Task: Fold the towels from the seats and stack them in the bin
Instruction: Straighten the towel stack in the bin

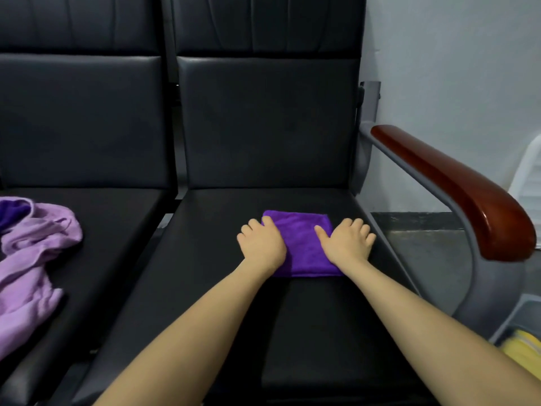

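Observation:
A small dark purple towel (301, 244), folded into a neat rectangle, lies flat on the right black seat (205, 259). My left hand (262, 244) covers its left edge and my right hand (347, 244) its right edge, thumbs on top of the cloth and fingertips tucked down at the sides, gripping it. On the left seat lies a crumpled heap of light lilac towel (32, 259) with a bit of dark purple cloth (13, 210) showing at its top. At the lower right stands a grey bin (515, 320) with a yellow towel (524, 350) inside.
A red-brown wooden armrest (456, 189) on a grey metal frame stands between the right seat and the bin. Black seat backs rise behind both seats. A white plastic object (528, 171) shows at the right edge, by a white wall.

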Available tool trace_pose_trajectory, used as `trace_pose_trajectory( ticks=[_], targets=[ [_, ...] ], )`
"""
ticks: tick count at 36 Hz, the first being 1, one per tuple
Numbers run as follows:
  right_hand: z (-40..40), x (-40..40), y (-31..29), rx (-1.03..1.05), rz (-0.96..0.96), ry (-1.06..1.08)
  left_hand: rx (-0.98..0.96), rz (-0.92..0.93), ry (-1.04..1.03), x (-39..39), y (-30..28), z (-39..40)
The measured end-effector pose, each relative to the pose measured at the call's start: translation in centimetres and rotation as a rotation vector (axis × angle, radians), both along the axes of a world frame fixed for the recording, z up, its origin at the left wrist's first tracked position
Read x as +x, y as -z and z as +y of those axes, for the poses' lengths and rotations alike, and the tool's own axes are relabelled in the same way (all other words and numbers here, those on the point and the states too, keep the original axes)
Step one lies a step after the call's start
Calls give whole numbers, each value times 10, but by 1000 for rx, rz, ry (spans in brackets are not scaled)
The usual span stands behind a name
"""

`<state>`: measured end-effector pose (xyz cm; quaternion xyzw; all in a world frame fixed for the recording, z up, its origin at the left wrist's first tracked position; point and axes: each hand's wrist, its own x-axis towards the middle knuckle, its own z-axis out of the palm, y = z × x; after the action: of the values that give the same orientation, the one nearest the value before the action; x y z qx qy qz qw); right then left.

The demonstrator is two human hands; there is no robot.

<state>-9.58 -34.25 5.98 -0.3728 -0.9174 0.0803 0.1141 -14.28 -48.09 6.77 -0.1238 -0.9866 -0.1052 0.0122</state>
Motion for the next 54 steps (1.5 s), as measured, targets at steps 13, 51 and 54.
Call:
trace_pose_trajectory(
  ticks=[13,51,54],
  targets=[
    [-28,-7,-1,-52,-43,-124,86,-4,12,-2,10,0],
    [229,228,-154,174,520,286,214,476,653,180,-177,297],
    [259,264,-126,179,485,379,224,380,734,212,-148,334]
  ],
)
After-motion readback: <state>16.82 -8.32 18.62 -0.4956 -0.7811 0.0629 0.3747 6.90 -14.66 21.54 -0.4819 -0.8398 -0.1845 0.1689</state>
